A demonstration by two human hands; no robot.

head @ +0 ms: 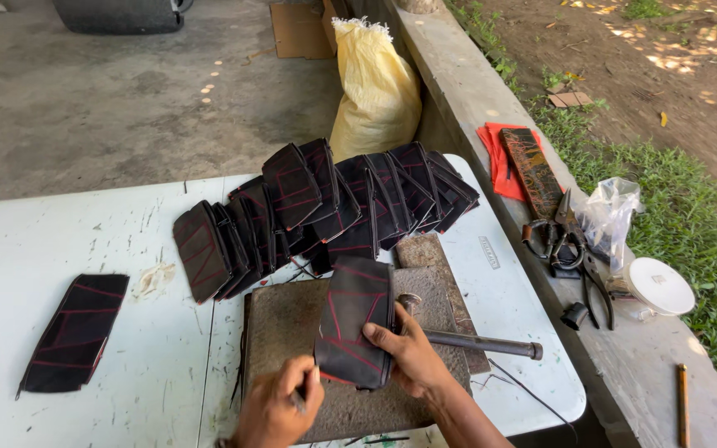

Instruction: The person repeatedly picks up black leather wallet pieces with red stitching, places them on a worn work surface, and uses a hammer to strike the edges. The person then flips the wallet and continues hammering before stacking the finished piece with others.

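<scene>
Leather-like black folded pouch with red stitching (355, 332) lies at lower centre on a worn grey work block (292, 328); right hand (408, 357) clamps its right edge, fingers curled over; left hand (280, 408) is closed round a small tool, unclear which; pouch looks light, pliable, best pinched along its seams.

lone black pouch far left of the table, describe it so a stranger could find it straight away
Start at the white table and go to its left end, well away from the fanned pile of pouches. The lone black pouch lies flat there, a long panel with red stitched lines. Unlike the rest it overlaps nothing and no hand touches it.
</scene>
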